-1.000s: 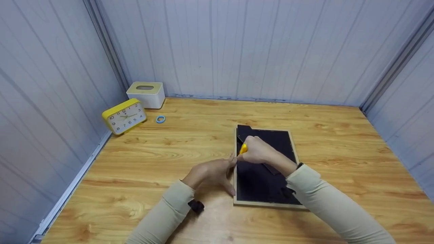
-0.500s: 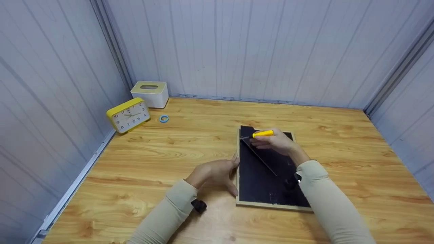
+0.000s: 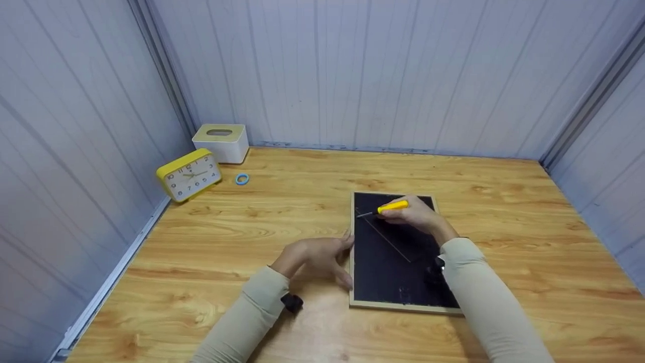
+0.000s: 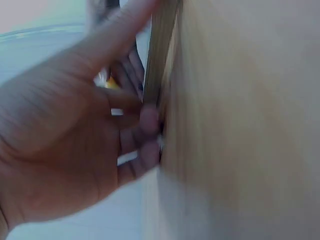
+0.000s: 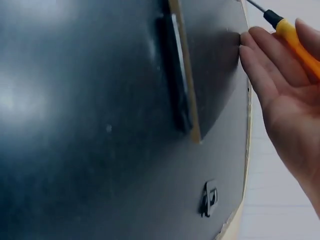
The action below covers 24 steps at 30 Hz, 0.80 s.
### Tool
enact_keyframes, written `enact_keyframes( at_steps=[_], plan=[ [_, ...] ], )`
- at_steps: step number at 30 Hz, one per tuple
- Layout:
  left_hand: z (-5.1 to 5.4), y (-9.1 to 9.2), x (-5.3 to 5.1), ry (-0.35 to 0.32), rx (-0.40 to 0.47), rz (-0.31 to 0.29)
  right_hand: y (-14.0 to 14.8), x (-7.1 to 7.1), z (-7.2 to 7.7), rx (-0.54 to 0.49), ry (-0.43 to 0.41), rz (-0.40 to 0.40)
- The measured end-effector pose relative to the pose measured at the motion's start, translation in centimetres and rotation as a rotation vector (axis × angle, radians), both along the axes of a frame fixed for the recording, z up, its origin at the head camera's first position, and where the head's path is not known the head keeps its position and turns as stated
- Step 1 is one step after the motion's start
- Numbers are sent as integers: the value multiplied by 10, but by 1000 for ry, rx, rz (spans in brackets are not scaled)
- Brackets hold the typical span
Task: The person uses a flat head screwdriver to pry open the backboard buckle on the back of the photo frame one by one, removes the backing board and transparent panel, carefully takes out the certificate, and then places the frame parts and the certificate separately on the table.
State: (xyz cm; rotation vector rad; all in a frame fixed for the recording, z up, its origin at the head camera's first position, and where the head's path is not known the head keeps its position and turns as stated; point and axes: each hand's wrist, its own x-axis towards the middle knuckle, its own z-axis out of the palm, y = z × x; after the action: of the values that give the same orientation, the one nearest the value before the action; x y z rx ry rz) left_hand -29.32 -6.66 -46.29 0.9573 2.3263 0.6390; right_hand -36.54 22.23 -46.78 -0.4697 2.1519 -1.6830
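A picture frame [image 3: 378,282] lies on its front on the table, black backing up with a pale wooden rim. Across the backing runs its black stand leg [image 5: 212,70], hinged on a strip. My right hand [image 3: 418,214] grips a yellow-handled screwdriver [image 3: 393,206] between thumb and forefinger, the shaft pointing left above the board. Its other fingers touch the stand leg in the right wrist view. My left hand [image 3: 320,254] rests along the frame's left rim, thumb near the lower part and fingers higher up, touching the edge.
A yellow alarm clock [image 3: 190,175] leans at the far left, with a white tissue box [image 3: 221,143] behind it. A small blue ring [image 3: 242,179] lies to their right. A metal clip [image 5: 211,197] sits on the backing. White panel walls enclose the table.
My right hand has come away from the left rim and turned, still holding the screwdriver. The stand leg, which stuck up past the top left corner, now lies flatter. My left hand stays put.
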Motion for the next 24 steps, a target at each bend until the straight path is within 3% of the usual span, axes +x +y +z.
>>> enact_keyframes(
  at_steps=[4,9,13,18,24],
  plan=[
    [8,-7,-16,-31,-36,-41,-5,1,-3,-21,-7,-76],
    [14,-4,-33,24,-99,-48,-5,-1,-4,-47,-29,-139],
    [13,1,-44,59,-45,14,-4,-1,-3,-42,-23,-136],
    [9,10,-53,43,64,-2,-1,0,-2,-12,0,-81],
    [7,13,-53,48,-3,27,2,3,2,-19,-24,-35]
  ],
)
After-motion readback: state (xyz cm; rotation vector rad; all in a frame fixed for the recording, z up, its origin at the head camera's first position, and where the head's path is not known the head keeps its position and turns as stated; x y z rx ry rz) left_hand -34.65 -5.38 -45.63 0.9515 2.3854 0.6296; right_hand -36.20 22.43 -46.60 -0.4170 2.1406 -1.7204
